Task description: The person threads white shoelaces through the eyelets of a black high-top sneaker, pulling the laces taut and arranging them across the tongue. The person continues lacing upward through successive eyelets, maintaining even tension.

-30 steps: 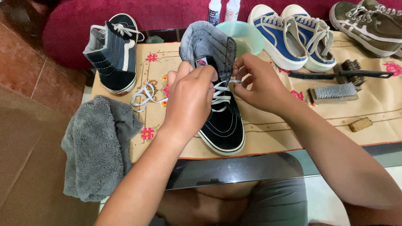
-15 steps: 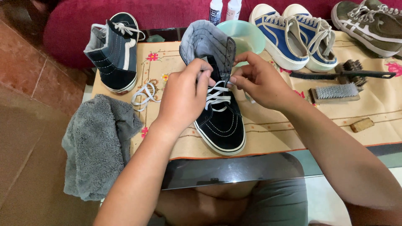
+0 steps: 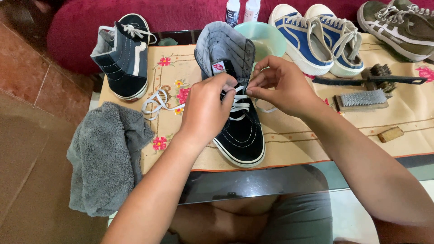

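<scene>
While both hands (image 3: 205, 110) lace the black shoe (image 3: 235, 122), the green bowl's (image 3: 264, 38) contents stay unclear.

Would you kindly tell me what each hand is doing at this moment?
Left hand: closed, pinching the white lace of the black high-top shoe.
Right hand: closed, fingertips pinching the same lace.

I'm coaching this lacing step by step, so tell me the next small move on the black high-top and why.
Probably draw the white lace snug through the eyelet it sits at. Both hands pinch it over the tongue of the black high-top: the left hand from the left, the right hand from the right. A loop of lace hangs slack beside the shoe, and the upper eyelets look unlaced.
</scene>
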